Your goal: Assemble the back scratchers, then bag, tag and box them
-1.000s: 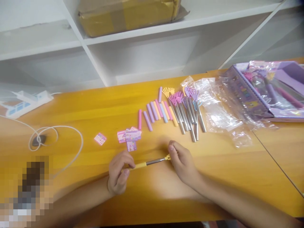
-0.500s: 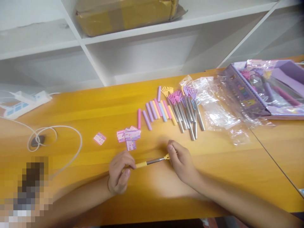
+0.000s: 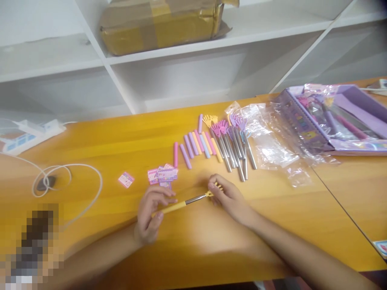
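A small back scratcher with a yellow sleeve handle, a silver rod and a yellow hand-shaped head lies slanted between my hands. My right hand is closed on its head end. At the other end, my left hand has its thumb and loosened fingers around the tip of the yellow handle. Beyond them are loose coloured sleeves in purple, pink, yellow and blue. Beside those lies a pile of silver rods with claw heads in pink, purple, yellow and blue. Small printed cards overlap near my left hand.
Clear plastic bags lie right of the rods, against a purple display box holding packed scratchers. A single card, a white cable and a power strip are on the left. White shelves with a taped carton stand behind.
My left fingers have loosened and lifted from the handle, baring more of the yellow sleeve. The right hand stays on the head, showing more of its prongs. The view has shifted slightly.
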`<state>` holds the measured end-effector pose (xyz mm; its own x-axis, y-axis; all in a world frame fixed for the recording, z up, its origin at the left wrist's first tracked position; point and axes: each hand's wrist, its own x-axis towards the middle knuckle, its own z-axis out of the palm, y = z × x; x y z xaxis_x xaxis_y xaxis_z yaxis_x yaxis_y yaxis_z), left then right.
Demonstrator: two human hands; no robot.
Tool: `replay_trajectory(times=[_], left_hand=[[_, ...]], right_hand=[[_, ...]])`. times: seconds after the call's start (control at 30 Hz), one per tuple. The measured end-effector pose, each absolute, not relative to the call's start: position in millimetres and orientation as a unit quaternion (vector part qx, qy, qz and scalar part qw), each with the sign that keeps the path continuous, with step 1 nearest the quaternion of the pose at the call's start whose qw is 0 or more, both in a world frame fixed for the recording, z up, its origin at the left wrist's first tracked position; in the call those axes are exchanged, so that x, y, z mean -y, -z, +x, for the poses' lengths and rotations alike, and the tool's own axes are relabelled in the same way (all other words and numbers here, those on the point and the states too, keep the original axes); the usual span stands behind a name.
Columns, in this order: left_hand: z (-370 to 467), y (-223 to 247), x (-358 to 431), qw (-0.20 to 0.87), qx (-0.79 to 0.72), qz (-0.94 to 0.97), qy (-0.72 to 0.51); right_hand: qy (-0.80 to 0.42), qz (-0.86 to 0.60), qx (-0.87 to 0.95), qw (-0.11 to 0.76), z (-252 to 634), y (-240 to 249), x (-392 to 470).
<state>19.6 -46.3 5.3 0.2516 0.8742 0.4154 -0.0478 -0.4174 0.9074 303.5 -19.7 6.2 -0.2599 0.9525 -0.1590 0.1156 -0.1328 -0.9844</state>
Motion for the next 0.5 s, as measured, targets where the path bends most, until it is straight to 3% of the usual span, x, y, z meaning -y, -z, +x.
replay_trajectory(times=[0.1, 0.33, 0.5], left_hand=[[19.5, -3.9, 45.0, 0.495, -0.341, 0.626, -0.497], [15.8, -8.4, 33.2, 0.573, -0.345, 0.585, -0.459], [10.9, -23.3, 18.8, 0.492, -0.422, 0.688, -0.326]], right_hand=[[-0.590, -0.447, 0.589, 0.325, 318.6, -8.2, 11.7], [-0.479, -0.378, 0.743, 0.276, 338.4, -16.9, 2.6], [-0.394, -0.361, 0.789, 0.302, 330.4, -9.9, -1.7]])
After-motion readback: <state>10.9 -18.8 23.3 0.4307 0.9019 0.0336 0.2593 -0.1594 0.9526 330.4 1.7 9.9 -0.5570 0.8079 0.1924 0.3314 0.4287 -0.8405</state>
